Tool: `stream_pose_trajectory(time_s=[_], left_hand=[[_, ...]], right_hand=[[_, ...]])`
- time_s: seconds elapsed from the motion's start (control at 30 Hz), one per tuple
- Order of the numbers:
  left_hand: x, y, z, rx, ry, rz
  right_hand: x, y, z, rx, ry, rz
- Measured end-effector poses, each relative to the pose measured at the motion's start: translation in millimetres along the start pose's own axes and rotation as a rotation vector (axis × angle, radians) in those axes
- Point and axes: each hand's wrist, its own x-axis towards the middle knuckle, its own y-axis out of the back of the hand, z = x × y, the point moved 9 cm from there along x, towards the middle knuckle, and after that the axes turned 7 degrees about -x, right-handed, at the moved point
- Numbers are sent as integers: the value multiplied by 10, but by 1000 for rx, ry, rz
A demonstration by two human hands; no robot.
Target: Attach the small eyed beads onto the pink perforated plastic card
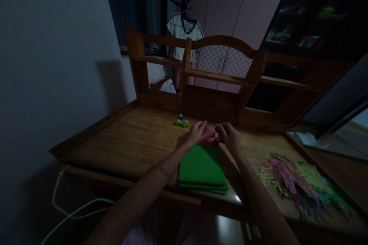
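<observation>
Just beyond a stack of green sheets [202,166], my two hands are close together over the desk. My left hand [197,133] has its fingers closed round a pink piece with slats [206,136]. At the far end of that piece sits a small red part with a white eye [212,133]. My right hand [230,136] pinches a small purple piece [218,129] by the fingertips. A dark red piece [216,142] lies between the hands, partly hidden. Several small green and purple pieces with eyes [182,122] stand farther back on the left.
At the right, a heap of pink, yellow, green and blue slatted pieces [290,180] covers part of the wooden desk [123,134]. A wooden shelf [212,103] borders the back. White cables [77,210] hang at the lower left.
</observation>
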Motion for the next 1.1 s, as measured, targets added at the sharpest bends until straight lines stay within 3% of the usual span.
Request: stream_pose_trajectory(time_s=[0.1,0.2,0.3,0.43,0.53,0.67,0.9,1.1], left_hand=[[5,40,-108,-42,70,22],[1,73,-152,-17,97,42],[-4,66,-153,-1,98,29],[-16,30,-72,34,63,10],[-36,-21,65,96,-13,-4],[-81,-129,261,149,-148,-57],[-151,-184,429,174,-237,-78],[-222,-174,602,436,-405,-14]], right_hand=[[3,-14,-25,-97,56,-21],[19,47,58,-45,-4,22],[39,27,262,159,-158,11],[3,-275,595,625,-469,-152],[-7,-383,688,852,-579,-157],[18,-378,648,941,-565,-135],[40,-308,388,960,-418,-99],[6,-239,227,747,-266,-84]])
